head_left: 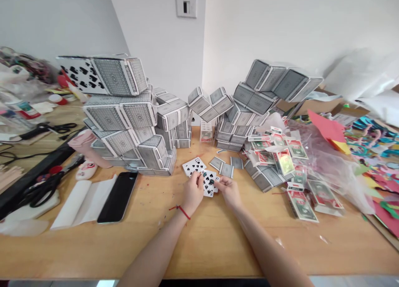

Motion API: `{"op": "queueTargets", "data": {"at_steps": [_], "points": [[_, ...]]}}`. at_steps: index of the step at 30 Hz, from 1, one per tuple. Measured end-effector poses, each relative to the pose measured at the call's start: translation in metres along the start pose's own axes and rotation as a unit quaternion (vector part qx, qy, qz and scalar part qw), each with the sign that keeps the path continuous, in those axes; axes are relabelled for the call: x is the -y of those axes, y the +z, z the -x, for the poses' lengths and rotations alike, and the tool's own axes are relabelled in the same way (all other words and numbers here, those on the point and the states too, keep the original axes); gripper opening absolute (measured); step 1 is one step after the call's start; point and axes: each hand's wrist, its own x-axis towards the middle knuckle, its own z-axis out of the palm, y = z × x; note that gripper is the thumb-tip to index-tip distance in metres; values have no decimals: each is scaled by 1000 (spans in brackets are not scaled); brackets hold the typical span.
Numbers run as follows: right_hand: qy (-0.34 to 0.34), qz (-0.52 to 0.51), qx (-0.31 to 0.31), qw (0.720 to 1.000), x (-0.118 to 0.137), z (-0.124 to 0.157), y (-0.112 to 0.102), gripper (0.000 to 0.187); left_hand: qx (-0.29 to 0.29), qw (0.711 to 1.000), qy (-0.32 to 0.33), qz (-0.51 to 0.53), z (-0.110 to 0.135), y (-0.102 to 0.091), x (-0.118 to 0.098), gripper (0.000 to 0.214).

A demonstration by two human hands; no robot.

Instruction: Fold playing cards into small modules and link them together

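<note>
Low over the wooden table, my left hand [193,191] pinches the left edge of an eight of spades playing card [208,185], face up. My right hand [229,191] grips the card's right side, where the corner of another card shows behind it. Both hands are closed, and how many cards they hold between them I cannot tell. Just beyond my left hand lies another face-up spade card [193,166]. Several grey-backed cards [226,170], some folded, lie past my right hand. A red string bracelet circles my left wrist.
Stacked blocks built from cards rise at left [124,112] and right [243,112], a zigzag piece [209,104] between them. A black phone [117,197], a paper roll [73,204] and scissors [50,185] lie left. Opened card boxes [301,204] and plastic bags crowd the right.
</note>
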Motion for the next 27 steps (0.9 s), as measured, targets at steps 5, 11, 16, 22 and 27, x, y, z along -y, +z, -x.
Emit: {"op": "queueTargets", "data": {"at_steps": [5,11,16,22,27], "points": [[5,3,3,1000,-1,2,2,24,-6,995,-10,-100,-4,3,6,30],[19,-6,-2,1000,-3,3,3,25,2,990,-3,-139,-7,4,8,41],[13,-6,12,1000,-3,1,5,24,-30,996,-3,-88,-6,3,7,42],[-2,-3,-18,1000,2,-6,-1,26,46,997,-21,51,-7,-1,6,38],[-17,12,-43,999,1,-7,-5,27,111,993,23,36,-6,-2,6,32]]}}
